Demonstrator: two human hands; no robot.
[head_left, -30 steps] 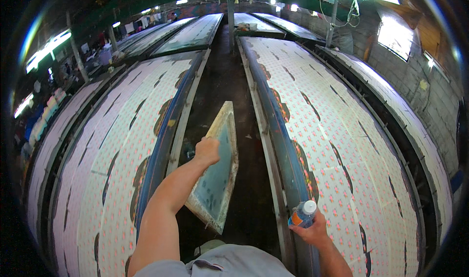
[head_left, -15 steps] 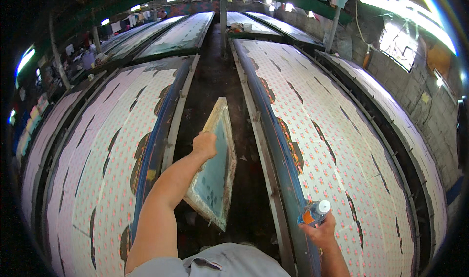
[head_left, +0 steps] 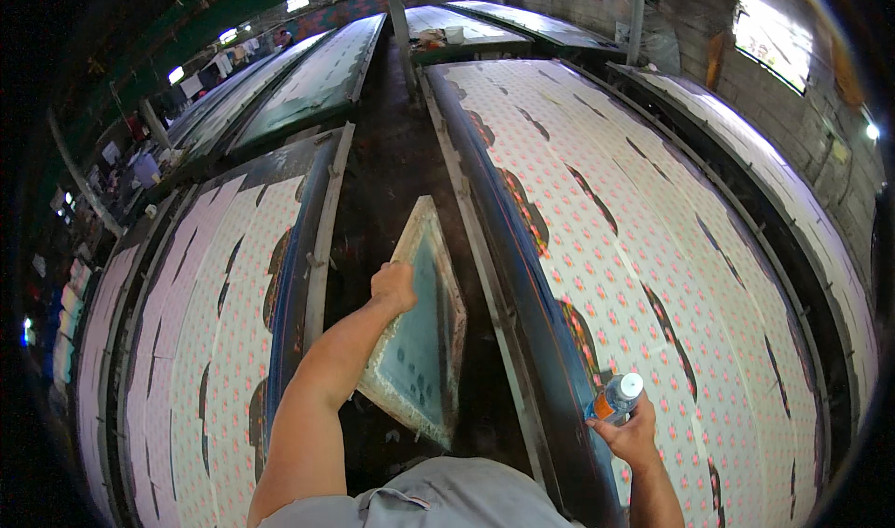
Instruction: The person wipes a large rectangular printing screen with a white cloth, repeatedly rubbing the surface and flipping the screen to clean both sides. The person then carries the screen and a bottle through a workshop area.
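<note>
My left hand (head_left: 393,287) is wrapped round the upper left edge of a screen-printing frame (head_left: 417,356). The frame has pale, worn wooden bars and a blue-green mesh with dark marks low down. It hangs tilted over the dark aisle between two long tables. In my right hand (head_left: 632,432) is a clear plastic bottle (head_left: 612,402) with a white cap and an orange label, held close to the blue edge of the right table. Part of the bottle is hidden behind my fingers.
Floral printed fabric (head_left: 597,239) with dark gaps covers the long right table. Similar fabric (head_left: 252,286) lies on the left table. Wooden rails (head_left: 485,276) line the aisle (head_left: 382,174). A post (head_left: 401,43) stands at its far end, with more tables behind.
The whole view has tilted and shifted a little, so the tables appear rotated. Both hands keep their grip on the frame and the bottle, which have hardly moved relative to my body.
</note>
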